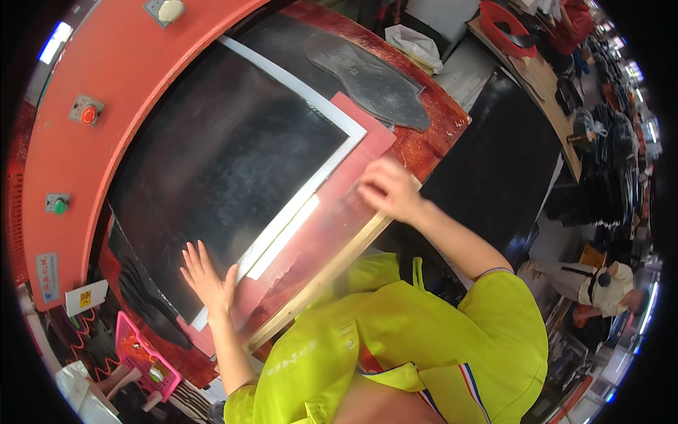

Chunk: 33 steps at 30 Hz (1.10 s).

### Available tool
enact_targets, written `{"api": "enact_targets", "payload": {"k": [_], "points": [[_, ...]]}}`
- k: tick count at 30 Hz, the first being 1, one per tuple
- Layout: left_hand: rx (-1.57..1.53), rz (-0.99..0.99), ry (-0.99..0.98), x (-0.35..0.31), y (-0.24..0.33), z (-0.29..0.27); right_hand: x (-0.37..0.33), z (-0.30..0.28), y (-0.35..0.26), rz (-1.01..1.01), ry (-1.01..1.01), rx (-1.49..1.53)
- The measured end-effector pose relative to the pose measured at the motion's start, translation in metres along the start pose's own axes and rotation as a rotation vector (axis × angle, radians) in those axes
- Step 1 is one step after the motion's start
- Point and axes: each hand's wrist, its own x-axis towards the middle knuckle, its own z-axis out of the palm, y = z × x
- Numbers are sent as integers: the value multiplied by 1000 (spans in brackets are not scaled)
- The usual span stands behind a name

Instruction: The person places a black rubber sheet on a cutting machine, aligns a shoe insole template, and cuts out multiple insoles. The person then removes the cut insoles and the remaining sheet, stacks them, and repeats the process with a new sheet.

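Note:
A large black sheet [233, 162] with a white L-shaped border [311, 185] along two sides lies before me on the red work surface. My left hand [210, 279] rests flat and open at the sheet's near left corner, fingers spread, thumb by the white border. A separate white strip [286, 237] lies along that border, on a pinkish-red sheet [339, 180]. My right hand [392, 189] is curled and blurred by motion over the near right edge of the work surface, apart from the black sheet. Whether its fingers hold anything is hidden.
A curved red machine beam [134, 92] with a red button [89, 114] and a green button [61, 205] arches over the left. Black sole-shaped pieces [367, 81] lie at the far side. A pink basket [145, 360] is lower left; another person [600, 286] is far right.

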Motion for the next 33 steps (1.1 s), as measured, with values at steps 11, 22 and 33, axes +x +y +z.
{"api": "enact_targets", "payload": {"k": [11,22,33], "points": [[-33,-62,51,-2,21,0,136,-31,147,100,-423,-441],[-94,-113,88,-8,19,6,168,-45,127,494,-378,506],[-353,57,267,-20,-6,-2,165,67,-101,318,-422,948]]}}
